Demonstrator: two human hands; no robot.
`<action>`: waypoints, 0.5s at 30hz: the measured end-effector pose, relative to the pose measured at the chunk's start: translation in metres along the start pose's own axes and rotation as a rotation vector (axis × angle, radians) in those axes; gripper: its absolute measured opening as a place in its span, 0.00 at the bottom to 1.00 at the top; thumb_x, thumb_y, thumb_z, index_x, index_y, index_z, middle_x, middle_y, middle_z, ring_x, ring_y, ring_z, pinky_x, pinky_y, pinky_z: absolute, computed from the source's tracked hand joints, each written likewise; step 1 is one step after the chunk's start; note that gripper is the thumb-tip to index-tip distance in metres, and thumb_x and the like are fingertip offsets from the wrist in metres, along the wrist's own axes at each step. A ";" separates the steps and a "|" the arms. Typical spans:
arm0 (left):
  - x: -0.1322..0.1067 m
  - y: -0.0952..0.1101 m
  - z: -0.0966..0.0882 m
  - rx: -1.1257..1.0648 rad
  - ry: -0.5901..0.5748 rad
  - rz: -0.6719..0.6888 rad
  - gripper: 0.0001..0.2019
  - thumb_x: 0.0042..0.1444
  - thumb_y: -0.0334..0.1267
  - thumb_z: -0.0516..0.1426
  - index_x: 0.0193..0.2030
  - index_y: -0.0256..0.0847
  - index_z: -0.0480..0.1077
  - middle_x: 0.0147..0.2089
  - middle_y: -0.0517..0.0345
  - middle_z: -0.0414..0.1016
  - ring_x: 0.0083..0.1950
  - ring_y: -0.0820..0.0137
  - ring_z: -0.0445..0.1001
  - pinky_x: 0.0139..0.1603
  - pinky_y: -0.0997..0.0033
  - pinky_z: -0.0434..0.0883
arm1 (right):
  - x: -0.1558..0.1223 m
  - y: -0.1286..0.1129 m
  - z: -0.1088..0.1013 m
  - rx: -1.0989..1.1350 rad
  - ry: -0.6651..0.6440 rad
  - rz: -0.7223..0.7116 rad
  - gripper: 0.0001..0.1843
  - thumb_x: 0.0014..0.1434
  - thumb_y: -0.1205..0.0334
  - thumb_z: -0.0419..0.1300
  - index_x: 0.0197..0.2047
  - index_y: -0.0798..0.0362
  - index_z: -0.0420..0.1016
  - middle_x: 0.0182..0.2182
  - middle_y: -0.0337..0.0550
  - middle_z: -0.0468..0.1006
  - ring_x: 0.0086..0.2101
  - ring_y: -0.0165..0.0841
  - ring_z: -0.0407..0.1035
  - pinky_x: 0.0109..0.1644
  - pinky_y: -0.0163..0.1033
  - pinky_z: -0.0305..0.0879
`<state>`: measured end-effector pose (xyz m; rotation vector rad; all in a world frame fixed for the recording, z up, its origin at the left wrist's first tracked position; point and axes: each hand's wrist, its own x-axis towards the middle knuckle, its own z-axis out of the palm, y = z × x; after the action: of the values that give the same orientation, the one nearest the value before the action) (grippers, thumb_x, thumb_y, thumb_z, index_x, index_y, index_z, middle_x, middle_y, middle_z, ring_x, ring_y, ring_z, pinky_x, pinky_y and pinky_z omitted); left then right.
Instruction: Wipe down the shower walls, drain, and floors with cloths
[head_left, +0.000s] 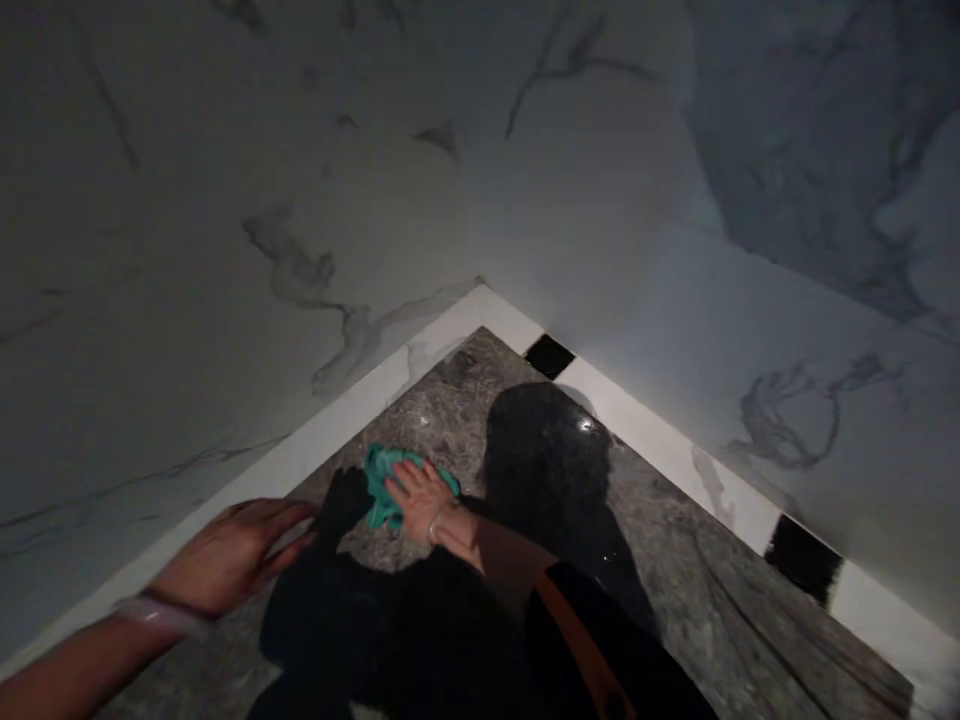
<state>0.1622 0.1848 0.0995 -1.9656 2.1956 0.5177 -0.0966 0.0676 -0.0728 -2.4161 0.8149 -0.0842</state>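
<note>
A crumpled teal cloth (381,478) lies on the grey marbled floor, close to the left wall's white border. Flat on top of it is my right hand (424,500), fingers spread, pressing the cloth down and covering part of it. A thin bracelet rings that wrist, and a dark sleeve with an orange stripe covers the upper forearm. My left hand (229,555) hovers to the left, slightly blurred, with thumb and fingers apart and nothing between them. On its wrist is a pale band (161,615).
Two marble-patterned walls (390,220) meet at a corner ahead. A white border (667,450) with black squares (550,356) runs along the right wall's foot. My shadow falls across the grey floor (675,540), where small shiny spots reflect light.
</note>
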 end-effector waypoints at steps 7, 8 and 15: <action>0.023 0.058 0.137 -0.204 -0.223 -0.066 0.37 0.49 0.45 0.65 0.66 0.37 0.67 0.71 0.36 0.62 0.69 0.46 0.63 0.67 0.50 0.65 | -0.110 -0.024 0.024 -0.029 -0.118 -0.031 0.41 0.57 0.53 0.64 0.72 0.47 0.58 0.71 0.54 0.58 0.70 0.50 0.49 0.72 0.64 0.46; 0.017 0.068 0.151 -0.264 -0.207 -0.081 0.31 0.50 0.41 0.63 0.62 0.37 0.70 0.67 0.38 0.67 0.67 0.48 0.66 0.65 0.52 0.67 | -0.121 -0.015 0.012 -0.058 -0.128 0.071 0.37 0.57 0.55 0.64 0.69 0.46 0.64 0.68 0.55 0.64 0.67 0.50 0.56 0.70 0.61 0.52; 0.040 -0.022 0.120 -0.589 -0.106 -0.196 0.25 0.57 0.38 0.59 0.61 0.33 0.67 0.51 0.54 0.79 0.48 0.64 0.76 0.52 0.69 0.73 | -0.024 0.007 -0.081 -0.341 -0.226 0.114 0.24 0.67 0.62 0.51 0.64 0.38 0.72 0.61 0.48 0.72 0.55 0.47 0.65 0.58 0.53 0.62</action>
<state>0.1644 0.1880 -0.0292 -2.3126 1.8964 1.3200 -0.1388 0.0354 -0.0069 -2.6218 0.9189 0.3957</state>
